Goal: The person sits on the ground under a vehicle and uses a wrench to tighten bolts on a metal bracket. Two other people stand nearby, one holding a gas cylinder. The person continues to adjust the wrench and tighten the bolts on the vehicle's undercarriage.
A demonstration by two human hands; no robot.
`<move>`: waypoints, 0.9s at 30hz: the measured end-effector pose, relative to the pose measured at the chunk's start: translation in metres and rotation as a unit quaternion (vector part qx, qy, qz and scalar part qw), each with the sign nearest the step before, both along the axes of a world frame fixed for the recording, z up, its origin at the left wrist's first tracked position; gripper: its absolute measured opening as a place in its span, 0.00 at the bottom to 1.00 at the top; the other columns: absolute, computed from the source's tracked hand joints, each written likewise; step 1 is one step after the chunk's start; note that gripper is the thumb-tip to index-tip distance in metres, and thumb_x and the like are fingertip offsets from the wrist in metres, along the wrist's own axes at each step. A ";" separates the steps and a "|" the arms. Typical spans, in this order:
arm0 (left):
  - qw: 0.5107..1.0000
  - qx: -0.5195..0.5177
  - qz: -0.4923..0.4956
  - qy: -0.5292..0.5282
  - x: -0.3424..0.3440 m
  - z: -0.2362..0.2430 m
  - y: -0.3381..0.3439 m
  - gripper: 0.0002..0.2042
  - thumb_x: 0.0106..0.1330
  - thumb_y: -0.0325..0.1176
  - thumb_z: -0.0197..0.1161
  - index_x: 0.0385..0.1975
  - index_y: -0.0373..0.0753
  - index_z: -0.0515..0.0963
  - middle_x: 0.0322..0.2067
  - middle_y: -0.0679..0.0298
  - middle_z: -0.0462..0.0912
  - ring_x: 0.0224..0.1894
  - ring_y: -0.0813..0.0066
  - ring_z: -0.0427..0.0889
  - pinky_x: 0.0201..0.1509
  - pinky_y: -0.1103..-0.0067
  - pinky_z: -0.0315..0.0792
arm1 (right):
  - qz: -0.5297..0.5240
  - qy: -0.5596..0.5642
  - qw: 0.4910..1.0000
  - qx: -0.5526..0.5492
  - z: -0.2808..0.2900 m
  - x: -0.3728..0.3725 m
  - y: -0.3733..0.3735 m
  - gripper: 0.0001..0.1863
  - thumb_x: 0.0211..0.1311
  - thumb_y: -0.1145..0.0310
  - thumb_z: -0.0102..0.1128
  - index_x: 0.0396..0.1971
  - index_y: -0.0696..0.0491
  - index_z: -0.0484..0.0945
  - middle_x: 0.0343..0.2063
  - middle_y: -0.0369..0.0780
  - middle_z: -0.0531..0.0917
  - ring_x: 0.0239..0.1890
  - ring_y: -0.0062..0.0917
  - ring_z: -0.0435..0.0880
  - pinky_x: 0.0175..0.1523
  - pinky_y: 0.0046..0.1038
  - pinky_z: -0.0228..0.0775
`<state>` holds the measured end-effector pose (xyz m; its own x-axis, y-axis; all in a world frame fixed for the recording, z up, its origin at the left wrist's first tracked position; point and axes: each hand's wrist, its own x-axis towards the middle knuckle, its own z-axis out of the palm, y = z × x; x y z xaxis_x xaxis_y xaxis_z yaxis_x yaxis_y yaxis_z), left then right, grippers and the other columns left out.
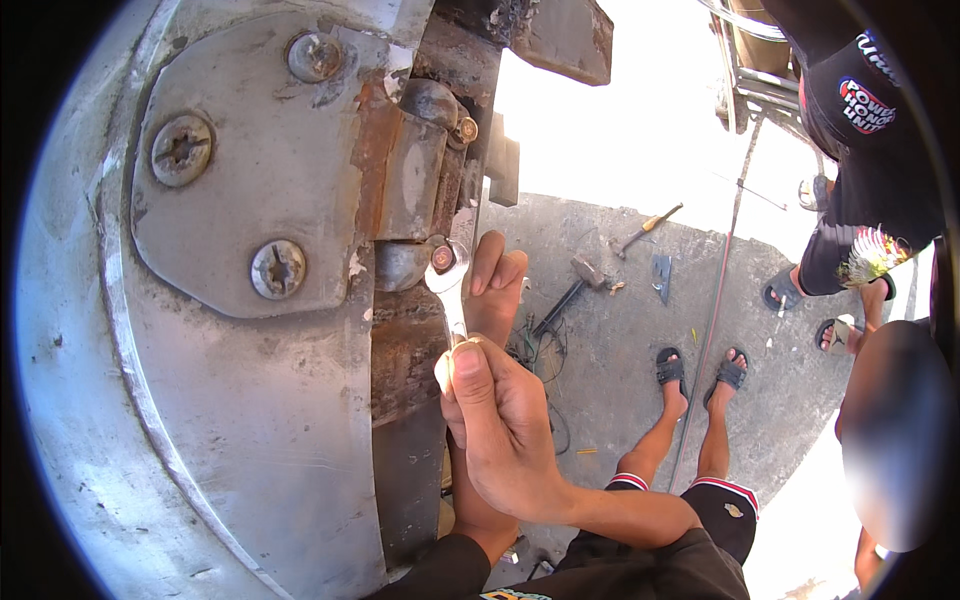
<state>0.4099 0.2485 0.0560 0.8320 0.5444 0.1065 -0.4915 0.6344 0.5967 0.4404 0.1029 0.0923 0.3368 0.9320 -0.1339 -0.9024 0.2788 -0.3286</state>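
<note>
My right hand [512, 430] is closed on the shank of a silver wrench [452, 305], thumb on top. The wrench's upper end fits around a rusty bolt head [442, 258] at the lower part of a worn metal hinge [408, 180]. Behind the right hand, my left arm reaches up along the panel edge. Two bent fingers of my left hand [497, 272] show just right of the bolt; its thumb and whatever it grips are hidden. A second bolt [466, 131] sits higher on the hinge.
A big grey metal door [240, 420] fills the left, with a bolted plate [235, 225] and large screws. On the concrete floor [600, 400] lie a hammer [570, 293], a wooden-handled tool [650, 228], a flat blade [662, 277] and cables. Other people stand at right.
</note>
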 end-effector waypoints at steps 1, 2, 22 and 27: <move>1.000 0.012 -0.019 0.003 -0.004 -0.001 0.008 0.06 0.69 0.39 0.54 0.35 0.45 0.73 0.28 0.72 0.68 0.27 0.80 0.63 0.37 0.79 0.53 | 0.050 0.079 0.995 0.020 0.005 0.000 -0.003 0.20 0.76 0.55 0.44 0.27 0.55 0.67 0.20 0.28 0.66 0.19 0.10 0.57 0.22 0.19 0.48; 1.000 -0.003 -0.015 -0.007 0.006 -0.006 0.004 0.07 0.68 0.41 0.54 0.35 0.46 0.74 0.26 0.74 0.70 0.28 0.81 0.63 0.37 0.80 0.54 | 0.033 0.040 0.999 0.010 0.000 0.004 -0.002 0.20 0.76 0.56 0.44 0.28 0.55 0.67 0.20 0.28 0.65 0.19 0.10 0.57 0.23 0.18 0.47; 0.900 -0.425 0.005 -0.099 0.011 0.004 -0.028 0.09 0.72 0.30 0.37 0.27 0.43 0.59 0.26 0.69 0.53 0.32 0.77 0.55 0.43 0.77 0.54 | -0.111 -0.494 0.835 0.214 -0.081 0.129 0.053 0.20 0.73 0.60 0.49 0.26 0.62 0.71 0.14 0.44 0.66 0.14 0.29 0.61 0.22 0.29 0.54; 0.931 -0.356 -0.018 -0.075 0.011 0.004 -0.025 0.09 0.72 0.31 0.40 0.27 0.44 0.59 0.26 0.70 0.53 0.31 0.77 0.57 0.43 0.78 0.55 | -0.087 -0.497 0.862 0.038 -0.065 0.102 0.025 0.17 0.73 0.62 0.49 0.29 0.61 0.74 0.15 0.42 0.70 0.17 0.25 0.66 0.24 0.27 0.58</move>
